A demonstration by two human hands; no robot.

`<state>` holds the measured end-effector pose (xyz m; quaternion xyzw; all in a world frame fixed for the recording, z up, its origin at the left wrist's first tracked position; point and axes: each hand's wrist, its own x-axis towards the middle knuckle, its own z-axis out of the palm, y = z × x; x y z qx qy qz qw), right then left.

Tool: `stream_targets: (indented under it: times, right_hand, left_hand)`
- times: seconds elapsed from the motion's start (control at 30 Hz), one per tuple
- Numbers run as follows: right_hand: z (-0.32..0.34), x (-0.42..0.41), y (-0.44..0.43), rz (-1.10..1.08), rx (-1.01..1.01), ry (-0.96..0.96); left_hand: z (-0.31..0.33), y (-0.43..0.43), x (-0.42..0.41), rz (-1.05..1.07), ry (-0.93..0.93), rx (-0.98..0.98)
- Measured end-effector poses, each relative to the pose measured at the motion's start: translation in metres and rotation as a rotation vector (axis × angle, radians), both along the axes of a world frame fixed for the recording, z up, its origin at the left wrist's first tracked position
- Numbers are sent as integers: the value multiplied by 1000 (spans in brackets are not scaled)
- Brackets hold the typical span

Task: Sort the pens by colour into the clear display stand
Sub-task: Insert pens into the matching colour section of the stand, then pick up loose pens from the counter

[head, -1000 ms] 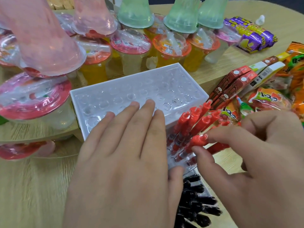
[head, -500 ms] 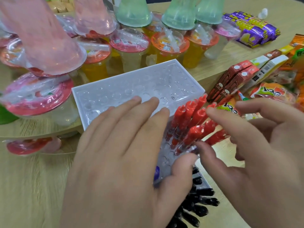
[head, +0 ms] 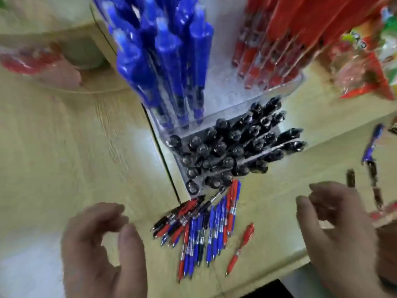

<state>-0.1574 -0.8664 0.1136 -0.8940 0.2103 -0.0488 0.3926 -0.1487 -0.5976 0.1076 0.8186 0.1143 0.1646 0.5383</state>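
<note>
The clear display stand (head: pixel 223 87) stands on the wooden table, seen from above. Blue pens (head: pixel 169 52) fill its upper left, red pens (head: pixel 268 46) its upper right, and black pens (head: pixel 234 145) its lower front tier. A loose pile of mixed red, blue and black pens (head: pixel 204 224) lies on the table in front of the stand, with one red pen (head: pixel 242 246) apart to its right. My left hand (head: pixel 101 250) hovers left of the pile, fingers loosely curled, holding nothing. My right hand (head: pixel 341 233) hovers to the right, fingers relaxed and empty.
Snack packets (head: pixel 365 50) lie at the upper right. A red-lidded cup (head: pixel 32 59) sits at the upper left. A few loose pens (head: pixel 371 151) lie at the right edge. The table's front edge (head: pixel 279 274) runs just below the pile.
The view has swung down and closer; the stand now shows blue, red and black pens standing in it. Both hands have come off the stand and pens and hover over the table.
</note>
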Motion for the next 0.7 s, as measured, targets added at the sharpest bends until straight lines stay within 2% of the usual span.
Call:
stream_targets:
  times: [0.1,0.2,0.27,0.37,0.5,0.7]
  right_hand:
    - [-66,-36,18,73,-22,383]
    - [-105,-35,28,146,-97,562]
    - [-118,-26,41,179,-132,602]
    - [-130,-11,51,168,-181,635]
    - [-138,-5,55,166,-196,683]
    - [-139,2,51,116,-116,696]
  left_hand:
    - [-37,-24,-33,-81,326,185]
    - [-77,-37,-40,-292,524,341]
    - [-95,-44,-35,-275,559,454]
    - [-111,-40,-24,-116,607,566]
    - [-123,-33,-18,-263,635,759]
    - [-125,-26,-16,-330,621,778]
